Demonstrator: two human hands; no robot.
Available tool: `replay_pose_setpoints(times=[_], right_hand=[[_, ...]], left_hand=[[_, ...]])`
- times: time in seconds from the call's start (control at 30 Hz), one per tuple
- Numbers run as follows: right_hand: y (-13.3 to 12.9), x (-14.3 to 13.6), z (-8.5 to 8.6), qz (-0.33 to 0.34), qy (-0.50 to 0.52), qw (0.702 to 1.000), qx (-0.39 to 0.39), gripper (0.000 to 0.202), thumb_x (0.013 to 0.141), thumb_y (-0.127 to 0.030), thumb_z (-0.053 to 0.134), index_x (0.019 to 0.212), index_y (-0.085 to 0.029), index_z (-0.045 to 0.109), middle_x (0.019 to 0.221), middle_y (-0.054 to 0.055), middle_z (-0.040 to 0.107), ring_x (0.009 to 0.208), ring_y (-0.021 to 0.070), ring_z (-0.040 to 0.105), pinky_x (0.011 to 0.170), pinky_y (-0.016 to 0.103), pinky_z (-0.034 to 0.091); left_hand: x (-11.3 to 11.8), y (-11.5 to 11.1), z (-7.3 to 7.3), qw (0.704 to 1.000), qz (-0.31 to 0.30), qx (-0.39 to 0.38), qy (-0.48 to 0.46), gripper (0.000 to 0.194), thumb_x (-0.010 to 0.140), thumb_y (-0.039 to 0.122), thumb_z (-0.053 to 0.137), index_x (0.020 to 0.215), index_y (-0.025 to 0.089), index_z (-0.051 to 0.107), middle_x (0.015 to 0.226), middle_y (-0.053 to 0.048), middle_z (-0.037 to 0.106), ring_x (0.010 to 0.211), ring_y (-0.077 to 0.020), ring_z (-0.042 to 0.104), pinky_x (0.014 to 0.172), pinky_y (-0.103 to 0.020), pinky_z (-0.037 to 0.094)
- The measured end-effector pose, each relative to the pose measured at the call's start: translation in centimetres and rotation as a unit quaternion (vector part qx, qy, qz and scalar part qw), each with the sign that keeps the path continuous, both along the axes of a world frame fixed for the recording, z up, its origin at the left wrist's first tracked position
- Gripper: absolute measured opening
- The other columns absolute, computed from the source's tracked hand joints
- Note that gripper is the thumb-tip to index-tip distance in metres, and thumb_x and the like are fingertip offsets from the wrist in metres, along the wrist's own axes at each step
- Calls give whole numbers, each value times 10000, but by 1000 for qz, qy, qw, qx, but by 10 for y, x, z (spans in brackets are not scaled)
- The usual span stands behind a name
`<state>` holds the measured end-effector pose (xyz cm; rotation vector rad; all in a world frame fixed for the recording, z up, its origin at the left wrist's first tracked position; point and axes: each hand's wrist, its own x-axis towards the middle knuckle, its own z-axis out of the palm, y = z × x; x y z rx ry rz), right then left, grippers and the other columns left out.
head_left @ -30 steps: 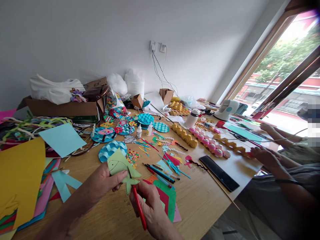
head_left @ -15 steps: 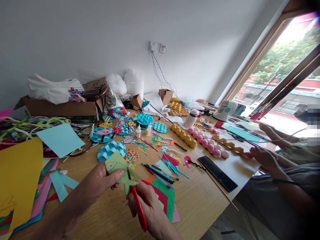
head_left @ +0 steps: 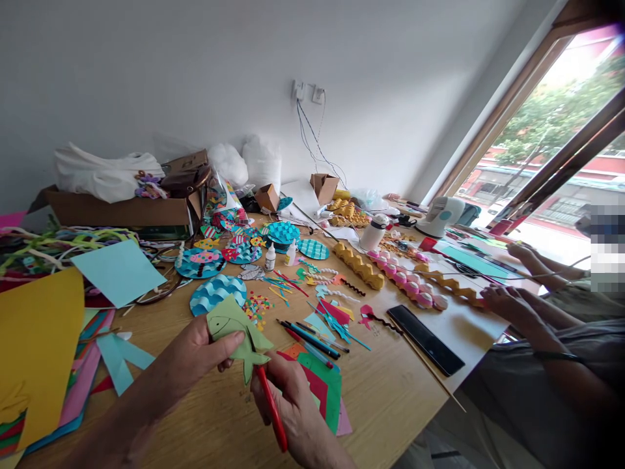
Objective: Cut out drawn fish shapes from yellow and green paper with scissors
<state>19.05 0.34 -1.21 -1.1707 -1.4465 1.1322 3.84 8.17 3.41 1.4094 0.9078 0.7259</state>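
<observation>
Between the thumb and fingers of my left hand is a piece of light green paper with a fish drawn on it in dark line. Its tail end is cut to shape, and a flap of paper stands off to the right of the body. My right hand is closed around the red handle of a pair of scissors. The blades reach up into the paper near the tail and are mostly hidden by it. Below the paper lies the wooden table.
Pens and green card sheets lie right of my hands. Beyond are blue paper discs, glue bottles and a black phone. Coloured paper is stacked left. Another person's hands rest at the right edge.
The scissors and the green paper have barely shifted; the flap at the right of the fish looks slightly wider. At the right, the other person's hands have moved a little.
</observation>
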Motion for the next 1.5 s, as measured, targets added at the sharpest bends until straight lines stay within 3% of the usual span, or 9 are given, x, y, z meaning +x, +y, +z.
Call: replay_pose_setpoints(times=[0.5, 0.73, 1.03, 1.3, 1.5], right_hand=[[0, -1, 3, -35, -58, 998, 14, 421, 933, -510, 449, 655, -195, 414, 579, -44, 345, 539, 104, 287, 464, 227, 212], [-1, -1, -2, 3, 3, 1000, -4, 396, 951, -509, 449, 720, -188, 472, 608, -39, 415, 551, 103, 353, 490, 214, 270], [-1, -4, -4, -17, 13, 1000, -4, 359, 953, -422, 477, 702, -171, 531, 592, -50, 378, 542, 94, 335, 476, 208, 248], [-2, -5, -3, -49, -46, 997, 41, 463, 959, -533, 415, 766, -166, 623, 620, -24, 426, 580, 118, 365, 513, 222, 294], [-3, -4, -3, -54, -43, 997, 35, 464, 947, -557, 427, 741, -173, 586, 600, -29, 393, 561, 116, 338, 491, 231, 266]], left_hand=[[-2, 3, -3, 1000, -9, 13, 5, 200, 751, 374, 629, 649, 209, 581, 586, 56, 530, 541, -122, 451, 511, -227, 398], [-1, 0, -2, 1000, -9, 20, -2, 216, 747, 360, 633, 601, 218, 559, 548, 57, 526, 527, -123, 443, 510, -221, 389], [2, 0, -3, 999, -23, 23, -13, 206, 788, 337, 589, 639, 196, 577, 570, 48, 524, 544, -119, 437, 518, -227, 375], [2, -1, -2, 1000, -21, 15, -16, 209, 765, 359, 615, 633, 199, 591, 570, 47, 533, 546, -123, 446, 518, -231, 382], [2, -1, -3, 1000, -12, 8, -22, 178, 757, 342, 624, 636, 212, 610, 579, 44, 547, 545, -125, 461, 515, -216, 400]])
